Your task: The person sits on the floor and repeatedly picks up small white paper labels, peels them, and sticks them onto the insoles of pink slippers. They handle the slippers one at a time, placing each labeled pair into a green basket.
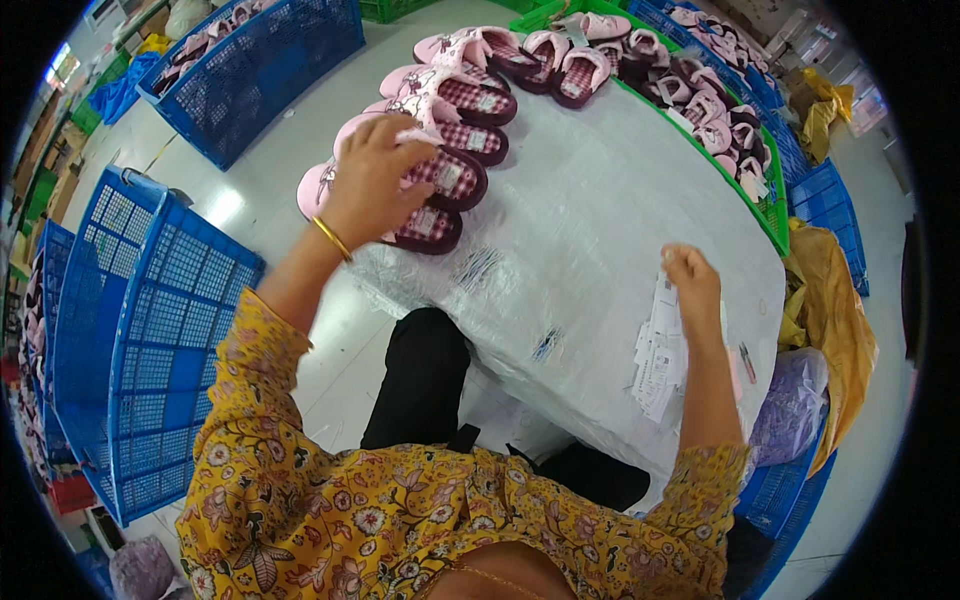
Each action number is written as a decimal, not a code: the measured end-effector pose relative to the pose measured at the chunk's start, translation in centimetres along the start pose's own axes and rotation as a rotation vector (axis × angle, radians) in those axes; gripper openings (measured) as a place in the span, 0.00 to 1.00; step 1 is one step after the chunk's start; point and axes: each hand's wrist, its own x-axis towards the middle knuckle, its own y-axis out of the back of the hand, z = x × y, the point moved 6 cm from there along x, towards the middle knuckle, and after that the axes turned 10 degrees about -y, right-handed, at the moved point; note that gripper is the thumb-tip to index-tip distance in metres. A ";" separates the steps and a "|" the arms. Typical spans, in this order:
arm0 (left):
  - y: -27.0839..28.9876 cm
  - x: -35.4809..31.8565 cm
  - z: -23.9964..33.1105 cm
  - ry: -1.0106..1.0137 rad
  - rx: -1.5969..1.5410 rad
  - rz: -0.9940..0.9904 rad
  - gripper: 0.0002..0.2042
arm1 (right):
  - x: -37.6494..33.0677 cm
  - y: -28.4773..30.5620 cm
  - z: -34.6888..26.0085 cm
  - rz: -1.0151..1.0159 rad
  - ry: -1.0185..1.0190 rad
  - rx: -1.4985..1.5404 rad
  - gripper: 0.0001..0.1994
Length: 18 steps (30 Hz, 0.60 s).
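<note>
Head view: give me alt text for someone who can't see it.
A person's left hand is at a row of pink slippers with maroon checked insoles on a plastic-covered white table; the right hand is by a spread of white paper tags. A green plastic crate of more slippers sits along the table's far right, and blue plastic crates stand on both sides.

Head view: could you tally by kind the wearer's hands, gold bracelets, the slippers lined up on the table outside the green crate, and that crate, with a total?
Hands: 2 (left hand, right hand)
Gold bracelet: 1
Slippers outside the crate: at least 7; they overlap
Green crate: 1
Total: at least 11
</note>
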 end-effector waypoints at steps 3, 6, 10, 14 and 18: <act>0.2 -0.7 -2.7 -0.007 0.096 -0.222 0.21 | -3.7 -0.8 1.7 -0.029 -0.086 0.127 0.10; -1.3 -1.0 -4.2 0.061 0.214 -0.418 0.17 | -6.9 -0.2 2.3 0.008 -0.124 0.183 0.09; -2.9 -1.1 -5.6 -0.029 0.386 -0.382 0.10 | -10.1 0.9 2.9 0.059 -0.158 0.215 0.09; 0.7 0.0 -1.3 -0.079 0.341 -0.364 0.10 | -13.3 2.9 3.8 0.118 -0.077 0.200 0.07; 2.0 2.1 7.4 -0.351 0.293 -0.269 0.03 | -15.6 4.2 6.7 0.205 -0.118 0.127 0.08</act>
